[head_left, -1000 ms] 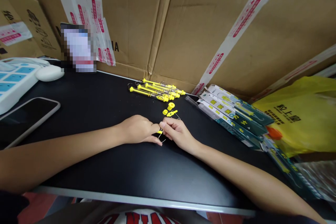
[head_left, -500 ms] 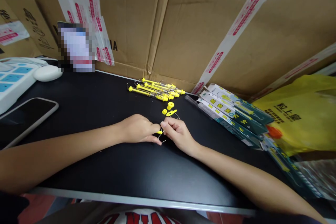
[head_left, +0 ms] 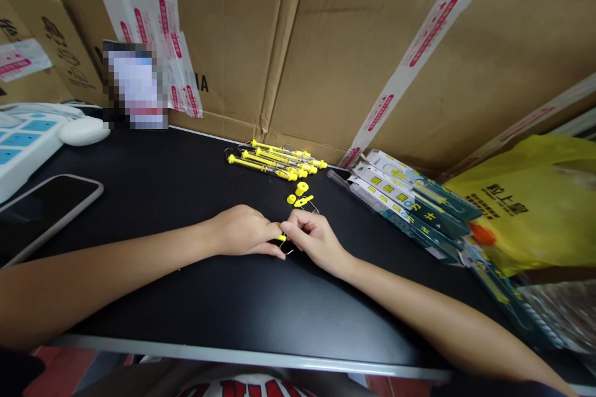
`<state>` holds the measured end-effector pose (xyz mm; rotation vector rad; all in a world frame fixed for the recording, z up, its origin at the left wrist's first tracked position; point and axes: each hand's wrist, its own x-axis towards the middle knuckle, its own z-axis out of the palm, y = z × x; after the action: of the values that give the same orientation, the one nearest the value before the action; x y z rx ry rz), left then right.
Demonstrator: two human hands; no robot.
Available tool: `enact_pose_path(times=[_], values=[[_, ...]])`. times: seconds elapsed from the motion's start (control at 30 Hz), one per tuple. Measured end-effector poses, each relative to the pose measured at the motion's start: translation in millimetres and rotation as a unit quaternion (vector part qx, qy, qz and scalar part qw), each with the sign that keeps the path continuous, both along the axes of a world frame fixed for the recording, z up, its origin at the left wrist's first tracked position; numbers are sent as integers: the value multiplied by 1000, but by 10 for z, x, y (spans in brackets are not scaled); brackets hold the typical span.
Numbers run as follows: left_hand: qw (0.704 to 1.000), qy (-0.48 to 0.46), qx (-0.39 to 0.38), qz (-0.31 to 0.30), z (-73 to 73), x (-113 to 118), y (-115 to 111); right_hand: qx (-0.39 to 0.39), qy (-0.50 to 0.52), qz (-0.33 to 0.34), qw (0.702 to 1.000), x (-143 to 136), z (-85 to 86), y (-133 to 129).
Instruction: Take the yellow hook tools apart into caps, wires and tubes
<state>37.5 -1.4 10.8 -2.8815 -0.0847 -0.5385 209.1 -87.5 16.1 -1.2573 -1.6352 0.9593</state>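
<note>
My left hand is closed with a small yellow plastic piece between its fingers, most of it hidden. Against it, my right hand pinches a thin metal hook, whose bent end shows below the fingertips. Just beyond the hands lie a flat yellow part with a metal wire beside it, a yellow flanged cap and a smaller yellow cap. Farther back, several yellow tubular spring scales with hooks rest side by side on the black table.
Printed boxes and a yellow plastic bag stand on the right. To the left are a phone, a white power strip and a white oval object. A blurred-out screen leans against the large cardboard box.
Both hands stay together with nearly the same grip, shifted very slightly left. The parts on the table have not moved.
</note>
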Motion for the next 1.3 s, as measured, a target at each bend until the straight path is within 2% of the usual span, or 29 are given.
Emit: enact_pose_path(times=[0.27, 0.53, 0.7, 0.93, 1.03, 1.13, 1.23, 1.3], values=[[999, -46, -11, -10, -17, 6, -21, -31, 100, -22, 994, -28, -73, -42], [997, -50, -25, -52, -32, 7, 11, -33, 100, -31, 994, -44, -98, -100], [997, -64, -8, -47, -14, 14, -13, -4, 61, -44, 997, -42, -17, -128], [990, -105, 82, -41, 144, -12, -94, 0, 33, -63, 997, -63, 136, -194], [990, -98, 91, -37, 158, -34, -93, -58, 83, -35, 994, -82, 128, -194], [995, -73, 61, -35, 123, -44, -70, -113, 88, 19, 990, -94, 110, -182], [997, -56, 15, -42, 92, -38, -61, -129, 102, 49, 985, -102, 113, -177], [997, -64, -2, -39, 90, -28, -74, -132, 128, 41, 982, -103, 132, -173]])
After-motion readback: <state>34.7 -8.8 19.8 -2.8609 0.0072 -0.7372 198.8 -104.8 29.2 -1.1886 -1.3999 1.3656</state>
